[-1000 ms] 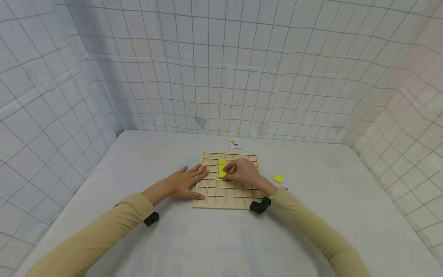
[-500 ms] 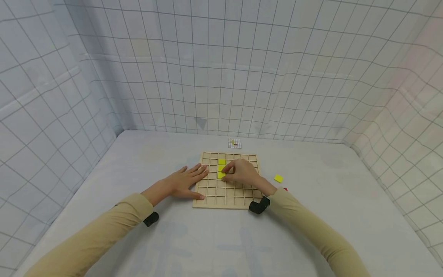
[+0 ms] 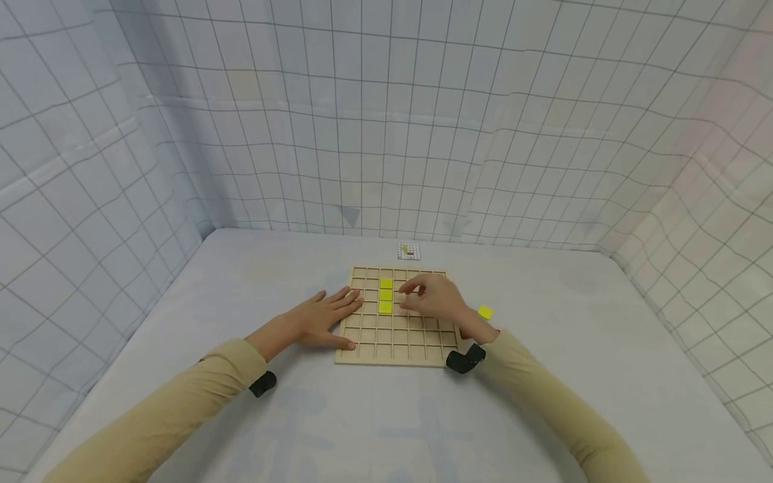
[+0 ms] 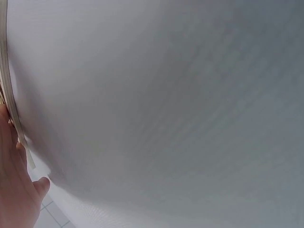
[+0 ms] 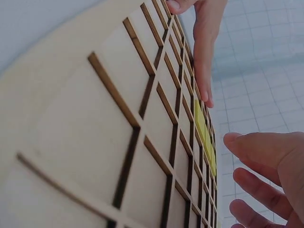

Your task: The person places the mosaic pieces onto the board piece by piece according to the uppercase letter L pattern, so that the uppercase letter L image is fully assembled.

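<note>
A wooden grid board (image 3: pixel 383 352) lies on the table, with three yellow tiles (image 3: pixel 385 295) in one column of its cells; the tiles (image 5: pixel 204 135) also show in the right wrist view. My left hand (image 3: pixel 320 322) rests spread on the board's left edge, and part of that hand (image 4: pixel 16 185) appears at the left of the left wrist view. Just right of the tiles, my right hand (image 3: pixel 435 298) hovers over the board, thumb and fingers apart with nothing between them; in the right wrist view the same hand (image 5: pixel 275 175) is clear of the tiles.
One loose yellow tile (image 3: pixel 486 312) lies on the table right of the board. A small printed grid card (image 3: pixel 408 251) lies behind the board. White cloth walls with dark grid lines (image 3: pixel 386 134) stand at the back and both sides.
My right hand has let go of the lowest yellow tile, which now lies flat in its cell, and has moved a little to the right. My left hand has stayed in place.
</note>
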`<state>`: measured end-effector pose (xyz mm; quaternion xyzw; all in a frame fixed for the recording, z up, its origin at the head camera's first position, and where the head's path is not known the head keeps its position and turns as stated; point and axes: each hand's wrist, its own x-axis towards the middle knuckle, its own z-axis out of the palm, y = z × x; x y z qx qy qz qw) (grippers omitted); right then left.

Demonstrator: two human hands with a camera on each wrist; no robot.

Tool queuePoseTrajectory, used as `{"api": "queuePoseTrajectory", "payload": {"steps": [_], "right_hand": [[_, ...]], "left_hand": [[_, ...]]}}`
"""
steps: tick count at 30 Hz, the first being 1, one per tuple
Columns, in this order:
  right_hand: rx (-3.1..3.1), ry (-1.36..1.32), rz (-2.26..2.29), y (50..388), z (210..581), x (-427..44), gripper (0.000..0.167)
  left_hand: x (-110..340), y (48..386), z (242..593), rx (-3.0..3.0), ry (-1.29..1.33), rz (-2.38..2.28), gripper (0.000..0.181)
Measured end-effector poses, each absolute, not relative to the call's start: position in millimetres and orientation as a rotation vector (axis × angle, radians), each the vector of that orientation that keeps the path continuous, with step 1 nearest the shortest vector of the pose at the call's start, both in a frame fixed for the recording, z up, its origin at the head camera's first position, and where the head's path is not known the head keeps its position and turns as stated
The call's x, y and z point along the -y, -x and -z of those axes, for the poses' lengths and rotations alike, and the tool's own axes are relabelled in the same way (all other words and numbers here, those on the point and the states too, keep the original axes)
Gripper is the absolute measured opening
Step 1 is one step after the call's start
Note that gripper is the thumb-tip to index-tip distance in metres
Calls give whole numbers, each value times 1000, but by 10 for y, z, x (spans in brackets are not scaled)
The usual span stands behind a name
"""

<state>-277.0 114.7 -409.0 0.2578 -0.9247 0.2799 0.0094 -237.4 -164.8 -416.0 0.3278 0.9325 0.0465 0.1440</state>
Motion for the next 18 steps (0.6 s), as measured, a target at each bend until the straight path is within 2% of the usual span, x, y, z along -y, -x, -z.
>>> {"api": "queuePoseTrajectory", "payload": {"steps": [18], "right_hand": [[2819, -660, -810, 2830, 3983, -2044, 30]], "left_hand": [[1661, 2369, 4145, -2677, -948, -149, 94]]}}
